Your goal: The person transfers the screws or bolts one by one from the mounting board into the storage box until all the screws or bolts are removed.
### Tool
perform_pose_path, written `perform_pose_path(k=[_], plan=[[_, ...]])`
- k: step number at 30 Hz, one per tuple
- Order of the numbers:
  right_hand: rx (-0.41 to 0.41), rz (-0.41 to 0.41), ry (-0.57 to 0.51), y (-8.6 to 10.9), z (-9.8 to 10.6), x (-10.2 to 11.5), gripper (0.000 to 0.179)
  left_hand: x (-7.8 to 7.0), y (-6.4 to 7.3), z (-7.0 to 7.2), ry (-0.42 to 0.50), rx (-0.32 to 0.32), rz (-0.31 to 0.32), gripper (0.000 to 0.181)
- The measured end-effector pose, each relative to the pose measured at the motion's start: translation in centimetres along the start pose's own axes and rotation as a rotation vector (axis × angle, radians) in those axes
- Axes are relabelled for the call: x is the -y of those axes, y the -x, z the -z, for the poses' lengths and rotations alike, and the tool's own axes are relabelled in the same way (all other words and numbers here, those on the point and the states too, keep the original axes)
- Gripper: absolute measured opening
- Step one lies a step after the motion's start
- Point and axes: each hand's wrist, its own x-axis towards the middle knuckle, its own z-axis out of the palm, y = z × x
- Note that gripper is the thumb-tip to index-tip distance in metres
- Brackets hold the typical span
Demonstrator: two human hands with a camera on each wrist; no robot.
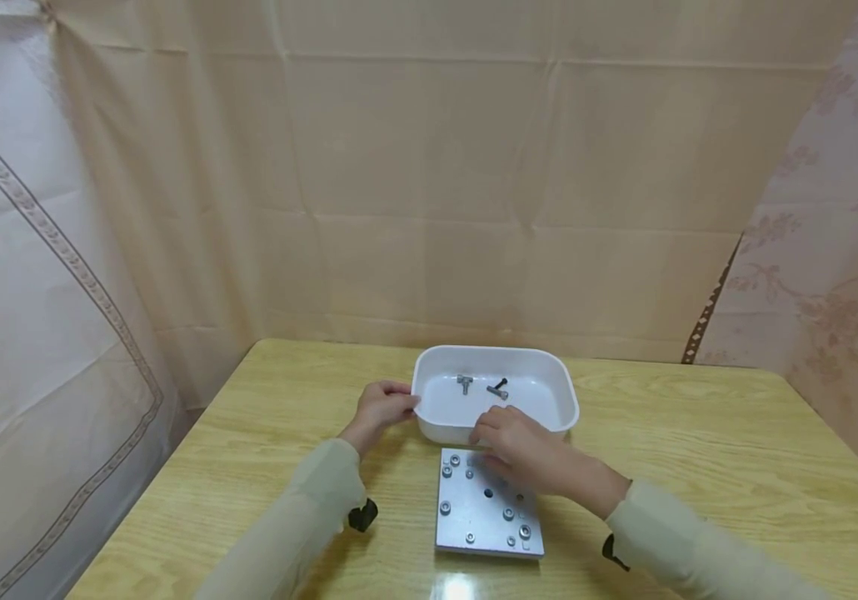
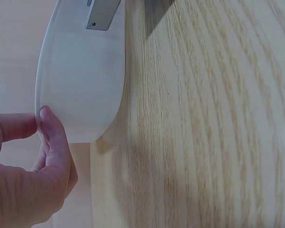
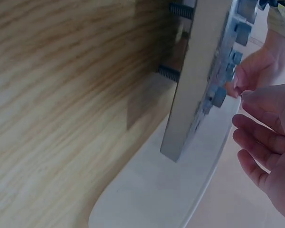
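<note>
My left hand (image 1: 384, 405) pinches the left rim of a white plastic tray (image 1: 447, 432); in the left wrist view the thumb and fingers (image 2: 57, 135) lie on either side of that rim. Over the tray's near rim is my right hand (image 1: 519, 450), its fingers (image 3: 259, 135) loosely bent and apart, with fingertips right at the rim. Several metal bolts (image 1: 465, 382) lie on the tray floor, one of them dark (image 1: 501, 383). Just in front of the tray, partly under my right hand, is a metal plate (image 1: 462, 518) with bolt heads and holes across its top.
Threaded bolt ends (image 3: 169, 73) stick out beneath the plate. Everything stands on a wood-grain table (image 1: 309, 387). Beige cloth (image 1: 414, 167) hangs behind the far edge, with patterned cloth (image 1: 849, 250) at the right and pale cloth at the left.
</note>
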Motion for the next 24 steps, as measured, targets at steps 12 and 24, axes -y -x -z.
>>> perform_pose_path(k=[12, 24], plan=[[0.019, 0.045, -0.016, 0.1, -1.2, 0.7, 0.018, 0.1, -0.1, -0.1, 0.018, -0.003, -0.018, 0.029], [0.047, 0.052, 0.045, 0.2, -1.8, 1.3, 0.019, 0.2, -0.1, -0.1, 0.003, 0.002, -0.002, 0.029]])
